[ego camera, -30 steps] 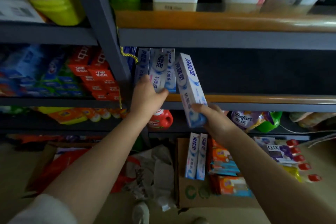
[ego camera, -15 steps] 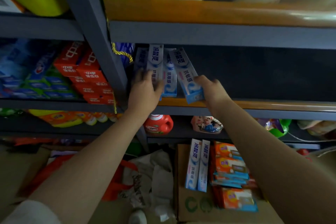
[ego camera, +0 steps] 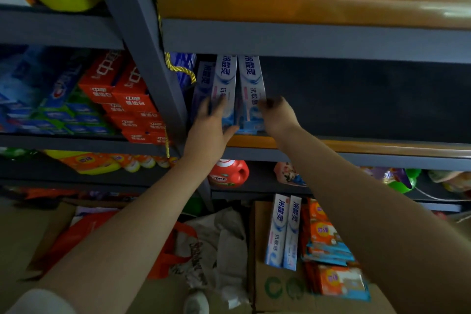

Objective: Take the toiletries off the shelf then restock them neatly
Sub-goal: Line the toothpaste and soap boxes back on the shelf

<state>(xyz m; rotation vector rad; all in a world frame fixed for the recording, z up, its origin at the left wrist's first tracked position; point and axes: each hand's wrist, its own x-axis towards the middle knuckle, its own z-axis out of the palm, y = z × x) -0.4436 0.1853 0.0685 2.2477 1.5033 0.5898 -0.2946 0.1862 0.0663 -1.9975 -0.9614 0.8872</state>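
Long, flat-sided toothpaste boxes (ego camera: 251, 89) of glossy white-and-blue card stand upright side by side at the left end of the shelf (ego camera: 356, 146), a smooth orange-brown board with a rounded lip on a dull grey metal frame. The left hand (ego camera: 210, 126) lies flat against the fronts of the left boxes, fingers straight and thumb spread. The right hand (ego camera: 276, 116) touches the rightmost box, fingers bent at its edge; blur hides whether it grips. Right of the boxes the shelf runs dark and bare-backed. Left of the shelf's grey upright (ego camera: 150, 58), red cartons (ego camera: 127, 99) are stacked in steps. Below the shelf, a rounded red plastic jug (ego camera: 228, 173) sits in shadow, and a brown cardboard box (ego camera: 280, 288) holds two more toothpaste boxes (ego camera: 283, 231) beside crinkly orange packets (ego camera: 328, 245).
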